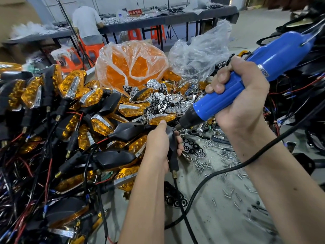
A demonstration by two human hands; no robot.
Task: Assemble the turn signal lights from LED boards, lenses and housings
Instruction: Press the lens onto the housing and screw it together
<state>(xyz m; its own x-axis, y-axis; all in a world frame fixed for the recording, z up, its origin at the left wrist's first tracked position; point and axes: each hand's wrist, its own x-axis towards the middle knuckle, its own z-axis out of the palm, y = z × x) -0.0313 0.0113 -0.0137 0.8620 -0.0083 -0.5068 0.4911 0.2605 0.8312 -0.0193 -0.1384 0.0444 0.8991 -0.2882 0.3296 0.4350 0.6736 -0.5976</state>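
Your counter (216, 219) is grey and scuffed, and beyond it a long dark table (140, 23) crosses the room with a person in a white shirt (87, 23) seated at it on an orange stool. A heap of finished amber turn signals (70, 110) with black and red wires fills your left side. Behind sit a clear bag of amber lenses (131, 67), chrome reflectors (163, 101) and loose screws (219, 159). Your right hand (241, 97) has its grip wrapped round the blue electric screwdriver (246, 81), tip angled down to the black housing (171, 143). Your left hand (158, 147) has its grip curled round that housing, just above the counter, thumb up.
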